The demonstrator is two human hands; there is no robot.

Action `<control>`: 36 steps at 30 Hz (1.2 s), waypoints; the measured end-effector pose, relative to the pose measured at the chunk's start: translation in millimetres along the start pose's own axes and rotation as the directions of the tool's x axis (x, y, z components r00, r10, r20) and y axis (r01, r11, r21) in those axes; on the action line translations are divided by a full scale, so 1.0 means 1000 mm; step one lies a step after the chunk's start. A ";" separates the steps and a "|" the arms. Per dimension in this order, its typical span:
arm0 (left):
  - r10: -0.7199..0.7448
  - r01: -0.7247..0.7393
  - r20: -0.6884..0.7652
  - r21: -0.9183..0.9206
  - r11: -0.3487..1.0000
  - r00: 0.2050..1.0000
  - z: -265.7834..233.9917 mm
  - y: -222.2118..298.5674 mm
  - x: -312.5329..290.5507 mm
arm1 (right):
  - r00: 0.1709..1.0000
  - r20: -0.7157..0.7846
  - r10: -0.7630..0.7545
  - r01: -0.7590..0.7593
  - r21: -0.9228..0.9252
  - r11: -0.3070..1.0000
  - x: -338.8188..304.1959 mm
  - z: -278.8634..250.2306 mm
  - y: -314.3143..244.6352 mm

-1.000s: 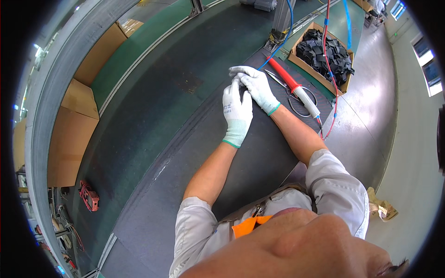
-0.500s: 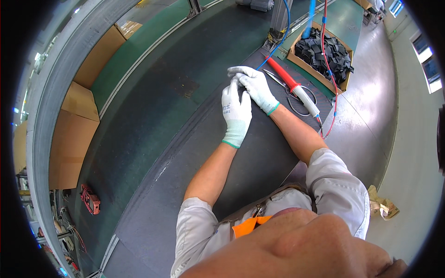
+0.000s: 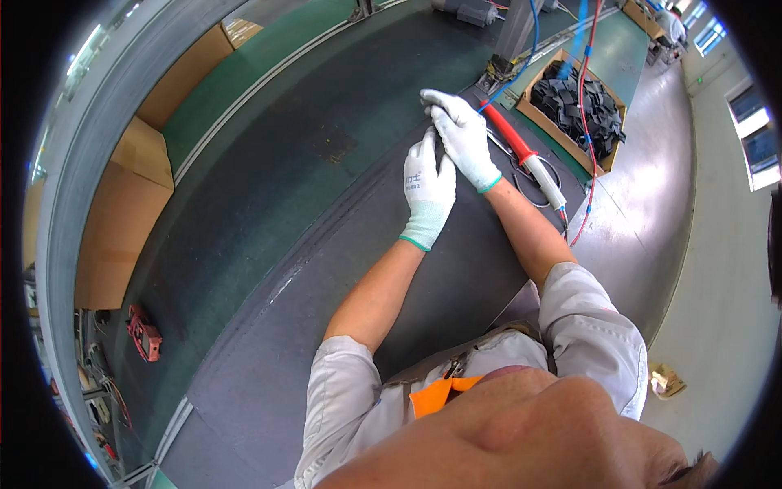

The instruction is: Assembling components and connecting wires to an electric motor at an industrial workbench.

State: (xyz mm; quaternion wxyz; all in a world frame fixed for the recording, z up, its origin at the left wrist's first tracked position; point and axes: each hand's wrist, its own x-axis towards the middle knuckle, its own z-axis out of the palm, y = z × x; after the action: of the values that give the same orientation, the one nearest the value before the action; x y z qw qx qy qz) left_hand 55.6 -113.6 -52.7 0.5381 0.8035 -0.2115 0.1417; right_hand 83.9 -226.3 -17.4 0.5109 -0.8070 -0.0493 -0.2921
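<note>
Both of my hands wear white gloves with green cuffs, close together over the dark grey work surface point(image 3: 342, 261). My left hand point(image 3: 429, 183) is open, its fingers stretched toward the far side and its thumb apart. Just to the right and farther off, my right hand point(image 3: 463, 134) has its fingers loosely bent and apart, reaching over beside the left fingertips. I see nothing held in either hand; the spot where the fingertips meet is partly hidden. Right of my right hand lies a red and white handheld tool point(image 3: 525, 151) with a cable, and scissors point(image 3: 498, 140) lie partly behind it.
A cardboard tray point(image 3: 528, 104) of black flat pieces stands at the far right. Blue and red hoses point(image 3: 583, 106) hang before it, near a metal post point(image 3: 513, 33). Cardboard boxes point(image 3: 122, 220) and a red device point(image 3: 145, 334) are at the left, beside a curved metal frame point(image 3: 61, 187).
My right hand has lifted slightly away from the left, its fingers less overlapped with it. The whole view has shifted a little, with the hands appearing slightly farther right.
</note>
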 end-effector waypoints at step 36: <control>-0.036 0.038 0.116 -0.011 0.999 0.993 -0.012 0.021 -0.004 | 0.729 -0.468 0.500 -0.667 -0.651 0.362 0.334 -0.057 0.264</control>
State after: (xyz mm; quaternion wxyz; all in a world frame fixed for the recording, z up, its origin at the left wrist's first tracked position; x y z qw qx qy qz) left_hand 41.6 -108.4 -33.1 0.5327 0.8106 -0.2283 0.0834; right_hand 435.5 -473.0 -35.8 0.1737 -0.8753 0.4234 -0.1560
